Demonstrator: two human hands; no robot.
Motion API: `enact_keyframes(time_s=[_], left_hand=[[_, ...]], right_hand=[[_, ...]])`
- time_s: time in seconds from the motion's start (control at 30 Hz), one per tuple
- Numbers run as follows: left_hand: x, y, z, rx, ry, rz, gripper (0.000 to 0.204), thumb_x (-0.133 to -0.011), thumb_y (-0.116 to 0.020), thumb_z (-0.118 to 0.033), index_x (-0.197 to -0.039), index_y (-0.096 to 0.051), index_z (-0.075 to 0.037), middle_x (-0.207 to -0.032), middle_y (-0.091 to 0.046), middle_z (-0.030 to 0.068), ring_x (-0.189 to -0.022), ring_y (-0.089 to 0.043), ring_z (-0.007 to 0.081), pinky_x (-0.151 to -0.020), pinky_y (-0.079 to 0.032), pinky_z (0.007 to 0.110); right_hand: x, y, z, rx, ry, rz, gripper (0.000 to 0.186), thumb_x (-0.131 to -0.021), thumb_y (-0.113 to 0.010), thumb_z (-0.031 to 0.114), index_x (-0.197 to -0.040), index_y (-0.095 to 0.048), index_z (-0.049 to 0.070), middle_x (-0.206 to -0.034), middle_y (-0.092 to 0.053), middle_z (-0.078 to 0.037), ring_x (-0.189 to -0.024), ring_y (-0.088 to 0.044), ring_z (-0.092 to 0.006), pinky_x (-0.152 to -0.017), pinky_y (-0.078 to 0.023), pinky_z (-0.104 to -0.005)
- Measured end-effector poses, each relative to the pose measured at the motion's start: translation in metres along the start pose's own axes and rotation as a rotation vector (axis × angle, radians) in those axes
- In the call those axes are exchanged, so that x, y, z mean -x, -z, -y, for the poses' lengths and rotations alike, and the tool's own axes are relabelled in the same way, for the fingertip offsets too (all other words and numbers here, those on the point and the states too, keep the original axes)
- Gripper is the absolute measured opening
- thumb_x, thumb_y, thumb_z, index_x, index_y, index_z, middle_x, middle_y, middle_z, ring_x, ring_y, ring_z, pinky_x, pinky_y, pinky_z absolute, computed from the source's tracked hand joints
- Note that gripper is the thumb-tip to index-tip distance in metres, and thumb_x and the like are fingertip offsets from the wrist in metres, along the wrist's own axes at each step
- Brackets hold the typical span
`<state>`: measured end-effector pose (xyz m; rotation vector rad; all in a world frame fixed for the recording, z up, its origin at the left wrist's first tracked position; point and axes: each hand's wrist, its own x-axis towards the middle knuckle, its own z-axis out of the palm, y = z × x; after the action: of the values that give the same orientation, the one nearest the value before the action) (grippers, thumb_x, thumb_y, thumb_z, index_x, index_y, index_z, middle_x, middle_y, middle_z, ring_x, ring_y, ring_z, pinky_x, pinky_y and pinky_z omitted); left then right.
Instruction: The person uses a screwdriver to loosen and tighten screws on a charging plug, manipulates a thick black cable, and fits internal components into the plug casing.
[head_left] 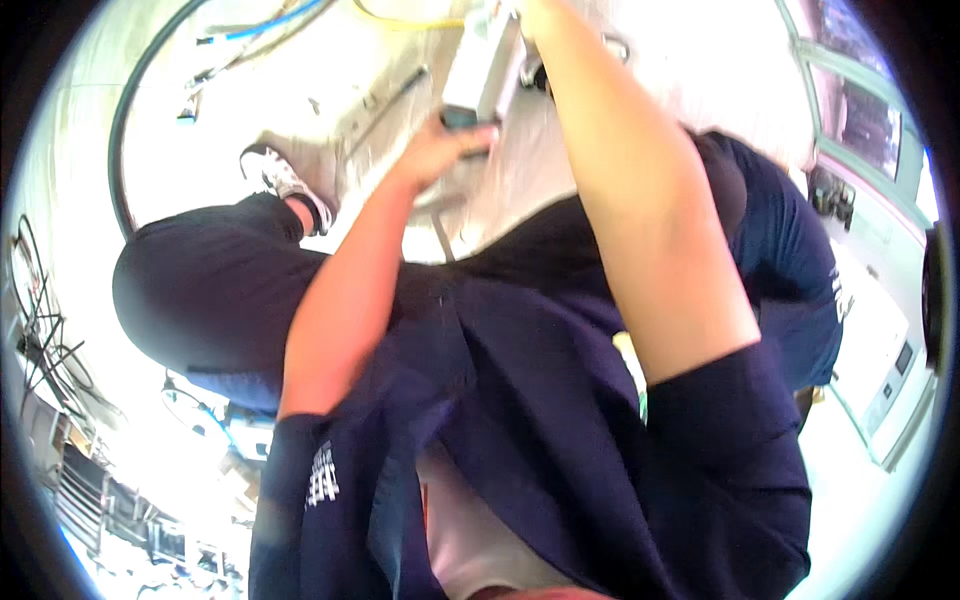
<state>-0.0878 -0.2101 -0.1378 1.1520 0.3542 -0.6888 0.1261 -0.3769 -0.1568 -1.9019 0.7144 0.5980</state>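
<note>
White bar (482,65), one, top centre, between two hands. Left hand (432,153) had fingers curled round its one dark end (468,119). Right hand (538,15) was by the far end, cut off; grip couldn't be told. Nearby: one blue cable (268,27), one yellow cable (412,22), one black hose (117,140), one visible patterned shoe (284,179).

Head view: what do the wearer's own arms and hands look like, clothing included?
Dark navy short sleeves leave both forearms bare; a white printed marking sits on or beside the left one. The left hand shows no glove. The right hand is largely cut off above.
</note>
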Motion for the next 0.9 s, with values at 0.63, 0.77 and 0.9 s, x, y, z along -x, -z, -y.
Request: enact_keyframes(time_s=[0.63,0.77,0.9], left_hand=[[-0.012,0.020,-0.055,0.013,-0.001,-0.024,0.054,-0.083,-0.078,-0.033,-0.125,-0.056,-0.005,-0.106,-0.066,0.0071,-0.088,-0.068,0.0192,-0.078,-0.051,0.031],[-0.016,0.036,-0.061,-0.033,0.014,-0.078,0.054,-0.084,-0.078,-0.032,-0.124,-0.055,-0.004,-0.105,-0.066,0.0075,-0.087,-0.068,0.0191,-0.077,-0.051,0.031],[-0.017,0.036,-0.067,-0.068,0.019,-0.099,0.051,-0.086,-0.075,-0.033,-0.124,-0.057,-0.003,-0.107,-0.067,0.0088,-0.090,-0.067,0.0194,-0.077,-0.052,0.031]], right_hand=[[0.120,-0.034,-0.089,-0.949,-0.206,0.060,0.079,-0.095,-0.057,0.055,-0.146,-0.031,0.001,-0.126,-0.057,-0.018,-0.107,-0.064,-0.0270,-0.085,-0.052,-0.0414],[0.129,-0.039,-0.099,-0.675,-0.151,-0.232,0.071,-0.095,-0.058,0.054,-0.137,-0.040,-0.001,-0.117,-0.063,-0.016,-0.083,-0.071,-0.0229,-0.069,-0.055,-0.0363],[0.131,-0.040,-0.101,-0.600,-0.111,0.006,0.066,-0.093,-0.060,0.056,-0.131,-0.051,0.003,-0.115,-0.063,-0.015,-0.091,-0.069,-0.0235,-0.076,-0.054,-0.0368]])
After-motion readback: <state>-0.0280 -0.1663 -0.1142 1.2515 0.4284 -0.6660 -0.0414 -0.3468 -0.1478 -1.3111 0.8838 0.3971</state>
